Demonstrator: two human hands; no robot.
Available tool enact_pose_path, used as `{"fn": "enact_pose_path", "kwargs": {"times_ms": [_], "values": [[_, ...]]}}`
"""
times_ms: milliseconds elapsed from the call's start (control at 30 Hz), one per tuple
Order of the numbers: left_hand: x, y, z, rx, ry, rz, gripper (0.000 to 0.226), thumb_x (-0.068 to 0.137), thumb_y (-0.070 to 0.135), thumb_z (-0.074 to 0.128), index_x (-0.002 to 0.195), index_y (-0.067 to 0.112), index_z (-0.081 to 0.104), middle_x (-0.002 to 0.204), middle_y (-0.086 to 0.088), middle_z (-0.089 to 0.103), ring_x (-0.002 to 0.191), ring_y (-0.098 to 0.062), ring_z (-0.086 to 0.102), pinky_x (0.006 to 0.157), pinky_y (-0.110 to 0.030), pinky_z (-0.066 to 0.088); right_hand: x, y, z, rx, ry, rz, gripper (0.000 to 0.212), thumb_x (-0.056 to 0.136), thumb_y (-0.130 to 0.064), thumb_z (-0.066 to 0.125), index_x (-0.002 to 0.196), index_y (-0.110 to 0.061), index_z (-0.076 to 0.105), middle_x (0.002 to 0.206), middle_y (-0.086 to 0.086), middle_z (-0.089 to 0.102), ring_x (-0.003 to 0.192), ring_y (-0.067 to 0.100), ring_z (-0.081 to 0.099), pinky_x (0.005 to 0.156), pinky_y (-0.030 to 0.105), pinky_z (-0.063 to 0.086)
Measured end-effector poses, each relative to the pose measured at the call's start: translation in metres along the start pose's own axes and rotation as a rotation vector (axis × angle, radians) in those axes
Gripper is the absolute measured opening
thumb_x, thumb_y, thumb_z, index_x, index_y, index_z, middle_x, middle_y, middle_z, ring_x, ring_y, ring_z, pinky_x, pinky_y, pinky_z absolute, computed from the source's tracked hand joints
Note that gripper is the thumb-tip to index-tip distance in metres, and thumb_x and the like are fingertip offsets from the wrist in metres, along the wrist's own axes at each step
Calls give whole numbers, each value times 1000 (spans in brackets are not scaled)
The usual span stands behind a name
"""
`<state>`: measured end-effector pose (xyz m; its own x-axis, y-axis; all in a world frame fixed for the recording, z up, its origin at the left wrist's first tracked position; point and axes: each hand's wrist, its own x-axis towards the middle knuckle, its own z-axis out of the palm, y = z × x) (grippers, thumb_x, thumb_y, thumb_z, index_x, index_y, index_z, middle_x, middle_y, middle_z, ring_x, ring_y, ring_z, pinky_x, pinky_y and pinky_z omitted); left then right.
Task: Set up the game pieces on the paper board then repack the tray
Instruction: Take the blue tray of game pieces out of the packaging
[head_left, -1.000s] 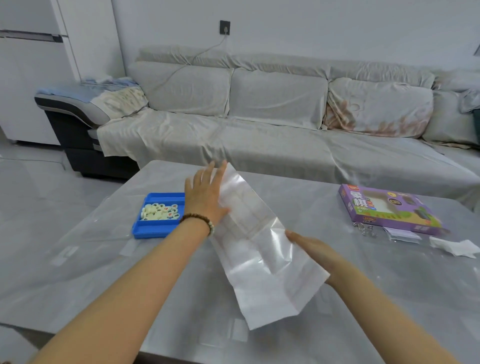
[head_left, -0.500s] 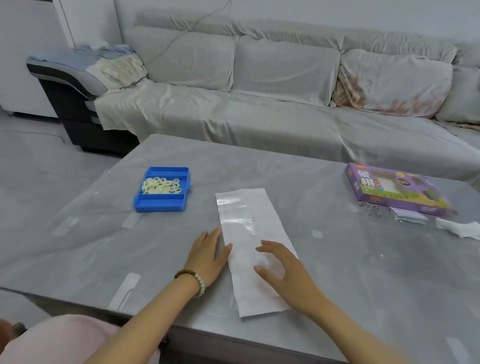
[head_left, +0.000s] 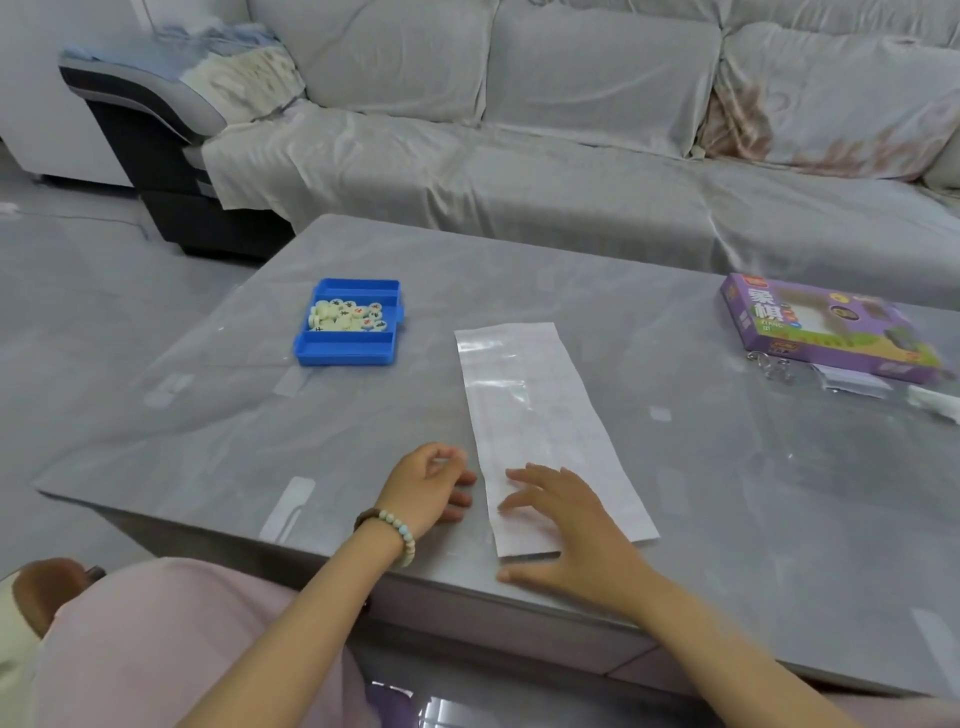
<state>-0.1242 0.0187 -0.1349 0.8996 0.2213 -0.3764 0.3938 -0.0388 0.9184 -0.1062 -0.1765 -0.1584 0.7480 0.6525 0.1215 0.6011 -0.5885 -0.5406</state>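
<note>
The paper board (head_left: 535, 410), still folded into a long white strip, lies flat on the grey table (head_left: 701, 467), running from the near edge toward the sofa. My right hand (head_left: 566, 525) rests with spread fingers on its near end. My left hand (head_left: 428, 486) sits just left of the strip, fingers loosely curled, holding nothing. A blue tray (head_left: 347, 349) with several cream round game pieces (head_left: 345, 315) stands further back on the left.
A purple game box (head_left: 821, 325) lies at the table's far right, with small metal bits (head_left: 769, 361) and a clear bag (head_left: 852, 384) in front of it. A grey covered sofa (head_left: 571, 171) stands behind the table. My knee in pink cloth (head_left: 171, 639) is below the near edge.
The paper strip was held up a second ago and now lies flat. Both hands slid down to its near end; my left hand curled and drew off the paper's left edge.
</note>
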Motion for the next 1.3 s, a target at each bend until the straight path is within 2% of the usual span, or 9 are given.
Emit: {"fn": "enact_pose_path", "kwargs": {"times_ms": [133,200,333,500,633,733,900,1000,1300], "values": [[-11,1,1,61,-92,-57,32,95,34,47,100,6,62,85,-8,71,60,-25,67,51,-28,56,2,-5,1,222,146,111,20,77,-49,64,86,-33,74,96,-25,66,98,-9,55,88,11,38],[-15,0,5,72,-124,-78,36,93,39,48,94,6,64,80,-7,73,61,-25,68,51,-27,56,7,-16,-4,411,195,244,6,77,-34,72,75,-30,75,83,-19,70,85,-1,60,78,13,42],[-12,4,11,1,-77,-59,33,89,39,56,88,8,66,81,-6,73,67,-25,71,56,-28,58,15,-30,-8,663,260,385,16,72,-32,78,65,-20,72,70,-8,69,60,2,51,63,15,38],[-9,6,16,-85,12,15,21,89,26,60,84,8,69,79,-6,72,59,-19,69,50,-22,54,19,-27,-9,773,305,465,29,73,-24,78,65,-2,60,62,-4,55,61,3,48,61,12,37],[-7,7,20,-111,88,102,21,88,25,60,88,7,71,76,-4,72,60,-19,69,50,-22,53,22,-24,-14,955,317,526,27,82,-29,69,65,-13,56,67,-1,55,67,11,50,61,16,40],[2,9,15,-79,125,128,18,89,25,60,83,12,72,77,-3,73,66,-16,69,54,-19,53,26,-17,-20,1118,378,565,26,82,-33,67,68,-14,57,77,7,62,73,19,57,73,33,48],[33,23,-6,64,197,100,19,90,24,58,93,11,71,80,-2,68,73,-18,64,59,-20,48,27,6,-46,1014,649,575,18,88,-22,63,75,-10,59,65,-2,61,63,11,54,66,25,46],[51,33,-18,173,247,101,24,91,26,55,100,9,69,81,-3,66,73,-18,62,63,-24,48,18,26,-58,941,752,597,16,87,-21,64,79,-7,62,68,3,61,66,14,54,71,30,48],[86,34,-29,355,438,151,29,93,28,51,101,5,67,92,-10,67,81,-21,57,85,-37,50,-10,64,-56,637,787,661,11,89,-17,61,81,-8,62,71,1,60,68,13,51,59,12,40]]}}
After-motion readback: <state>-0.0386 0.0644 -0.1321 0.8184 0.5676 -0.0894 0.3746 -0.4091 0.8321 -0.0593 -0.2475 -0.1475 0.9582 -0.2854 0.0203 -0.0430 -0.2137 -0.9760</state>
